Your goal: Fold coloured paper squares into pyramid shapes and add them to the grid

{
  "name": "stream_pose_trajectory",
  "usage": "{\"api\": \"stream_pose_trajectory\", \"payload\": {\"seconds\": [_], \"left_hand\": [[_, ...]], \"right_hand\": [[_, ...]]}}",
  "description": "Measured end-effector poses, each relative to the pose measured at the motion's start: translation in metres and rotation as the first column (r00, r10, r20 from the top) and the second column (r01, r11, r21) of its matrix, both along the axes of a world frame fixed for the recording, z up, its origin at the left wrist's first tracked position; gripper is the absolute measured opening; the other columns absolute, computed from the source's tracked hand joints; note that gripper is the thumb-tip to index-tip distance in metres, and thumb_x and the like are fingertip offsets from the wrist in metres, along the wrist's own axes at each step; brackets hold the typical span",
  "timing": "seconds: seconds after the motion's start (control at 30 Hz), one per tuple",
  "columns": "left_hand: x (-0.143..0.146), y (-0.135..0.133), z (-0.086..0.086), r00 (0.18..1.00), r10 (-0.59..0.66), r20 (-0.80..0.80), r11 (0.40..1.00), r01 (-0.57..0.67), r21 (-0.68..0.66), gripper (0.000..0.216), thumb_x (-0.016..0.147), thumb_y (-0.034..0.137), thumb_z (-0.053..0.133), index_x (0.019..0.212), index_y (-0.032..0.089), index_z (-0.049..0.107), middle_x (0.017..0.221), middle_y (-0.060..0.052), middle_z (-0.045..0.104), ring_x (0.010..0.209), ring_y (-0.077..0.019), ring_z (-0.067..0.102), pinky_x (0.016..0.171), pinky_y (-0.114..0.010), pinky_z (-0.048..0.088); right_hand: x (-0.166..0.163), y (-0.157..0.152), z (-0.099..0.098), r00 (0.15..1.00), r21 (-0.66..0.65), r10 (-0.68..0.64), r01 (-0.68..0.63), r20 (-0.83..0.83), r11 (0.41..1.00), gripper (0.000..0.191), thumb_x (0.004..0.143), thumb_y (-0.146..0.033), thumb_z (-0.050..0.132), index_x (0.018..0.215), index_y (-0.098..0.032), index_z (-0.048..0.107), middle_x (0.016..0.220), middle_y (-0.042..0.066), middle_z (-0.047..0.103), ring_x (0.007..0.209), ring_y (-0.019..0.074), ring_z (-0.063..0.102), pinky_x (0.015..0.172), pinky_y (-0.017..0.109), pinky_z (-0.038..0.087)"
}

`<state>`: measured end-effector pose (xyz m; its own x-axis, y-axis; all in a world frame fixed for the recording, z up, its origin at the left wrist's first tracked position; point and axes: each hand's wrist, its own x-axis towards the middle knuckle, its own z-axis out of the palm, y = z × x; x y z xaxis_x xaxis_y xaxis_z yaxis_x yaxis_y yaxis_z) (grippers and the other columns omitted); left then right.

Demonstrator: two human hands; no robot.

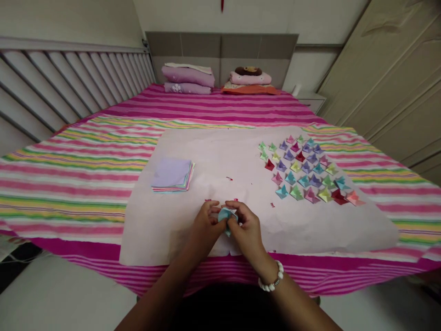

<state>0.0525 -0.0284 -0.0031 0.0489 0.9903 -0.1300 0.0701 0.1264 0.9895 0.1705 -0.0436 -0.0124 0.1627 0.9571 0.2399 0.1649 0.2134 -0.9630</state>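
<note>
Both of my hands meet over the near part of a large white paper sheet [213,149]. Between them is a small piece of light blue folded paper [226,214], partly hidden by my fingers. My left hand [207,221] grips its left side, with the thumb pressed on the near face. My right hand [245,226] pinches the right side, thumb close to the other thumb. A white bead bracelet [272,279] circles my right wrist. Left of my hands lies a stack of square coloured paper [172,173], lavender on top.
Many small folded paper boats [305,168] in several colours stand in rows at the right. Small red scraps [229,179] lie on the white sheet. Striped cloth [79,172] covers the bed. Folded bedding [188,78] sits by the headboard [220,50]; a railing [69,87] runs along the left.
</note>
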Motion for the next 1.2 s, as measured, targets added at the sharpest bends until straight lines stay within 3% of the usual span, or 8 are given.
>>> {"api": "stream_pose_trajectory", "payload": {"seconds": [0.2,0.37,0.47,0.67,0.77,0.87,1.0,1.2], "left_hand": [[-0.005,0.0,0.001,0.984,-0.159,0.079,0.987,0.157,0.031,0.009,0.067,0.014,0.056,0.07,0.016,0.064,0.065,0.002,0.066,0.066,-0.015,0.061,0.062,-0.024,0.046],[-0.008,-0.002,0.005,0.987,-0.03,0.155,0.999,0.032,-0.011,0.017,0.066,0.022,0.064,0.081,0.016,0.067,0.068,0.002,0.065,0.064,-0.0134,0.057,0.059,-0.023,0.044],[-0.008,-0.002,0.005,0.99,-0.03,0.139,0.999,0.033,-0.018,0.014,0.067,0.025,0.065,0.077,0.015,0.065,0.065,0.003,0.062,0.061,-0.0122,0.054,0.059,-0.023,0.042],[-0.008,-0.002,0.005,0.994,-0.058,0.093,0.998,0.058,0.001,0.014,0.068,0.025,0.065,0.077,0.015,0.065,0.069,0.001,0.063,0.065,-0.0142,0.056,0.064,-0.025,0.043],[-0.009,-0.003,0.005,0.997,-0.048,0.068,0.999,0.048,0.011,0.013,0.068,0.023,0.063,0.078,0.015,0.065,0.067,0.002,0.061,0.063,-0.013,0.053,0.061,-0.024,0.042],[-0.008,-0.003,0.005,0.994,-0.034,0.105,0.999,0.033,0.016,0.013,0.068,0.021,0.062,0.079,0.015,0.064,0.067,0.003,0.061,0.063,-0.0125,0.053,0.061,-0.024,0.042],[-0.007,-0.003,0.004,0.976,0.007,0.216,1.0,-0.006,-0.005,0.016,0.065,0.018,0.062,0.081,0.015,0.065,0.071,0.002,0.065,0.069,-0.0128,0.056,0.066,-0.023,0.044],[-0.007,-0.003,0.004,0.935,0.066,0.348,0.99,-0.018,-0.139,0.022,0.062,0.019,0.067,0.083,0.015,0.066,0.067,0.003,0.065,0.059,-0.0103,0.055,0.057,-0.022,0.042]], "right_hand": [[0.002,-0.009,0.007,0.964,0.299,0.109,-0.181,0.243,0.937,0.036,0.082,-0.009,0.05,0.115,-0.022,0.059,0.113,0.009,0.063,0.102,0.0214,0.06,0.088,0.037,0.051],[0.004,-0.011,0.01,0.996,0.148,0.066,-0.056,-0.065,0.987,0.026,0.092,-0.026,0.051,0.117,-0.023,0.059,0.122,0.01,0.056,0.069,0.0131,0.059,0.064,0.031,0.055],[0.004,-0.007,0.007,0.988,0.085,0.054,-0.042,-0.144,0.996,0.021,0.093,-0.028,0.05,0.109,-0.023,0.064,0.116,0.009,0.058,0.069,0.0135,0.06,0.061,0.03,0.055],[0.011,-0.007,0.007,0.998,0.195,0.003,-0.016,0.062,0.981,0.038,0.093,-0.02,0.047,0.129,-0.03,0.055,0.134,0.009,0.049,0.119,0.0248,0.051,0.085,0.04,0.053],[0.014,-0.008,0.011,0.98,0.27,0.026,-0.08,0.196,0.959,0.045,0.093,-0.013,0.043,0.132,-0.032,0.052,0.142,0.008,0.041,0.115,0.0223,0.054,0.089,0.04,0.051],[0.016,-0.007,0.012,0.952,0.282,0.115,-0.197,0.282,0.939,0.045,0.091,-0.009,0.042,0.127,-0.03,0.057,0.138,0.008,0.048,0.111,0.0212,0.057,0.092,0.04,0.049],[0.016,-0.005,0.009,0.927,0.292,0.158,-0.264,0.34,0.919,0.05,0.084,-0.003,0.041,0.123,-0.027,0.059,0.126,0.006,0.06,0.118,0.0227,0.052,0.1,0.047,0.043],[0.014,-0.005,0.008,0.934,0.257,0.187,-0.27,0.305,0.928,0.053,0.078,-0.002,0.047,0.122,-0.028,0.06,0.128,0.007,0.058,0.118,0.0228,0.053,0.099,0.046,0.045]]}}
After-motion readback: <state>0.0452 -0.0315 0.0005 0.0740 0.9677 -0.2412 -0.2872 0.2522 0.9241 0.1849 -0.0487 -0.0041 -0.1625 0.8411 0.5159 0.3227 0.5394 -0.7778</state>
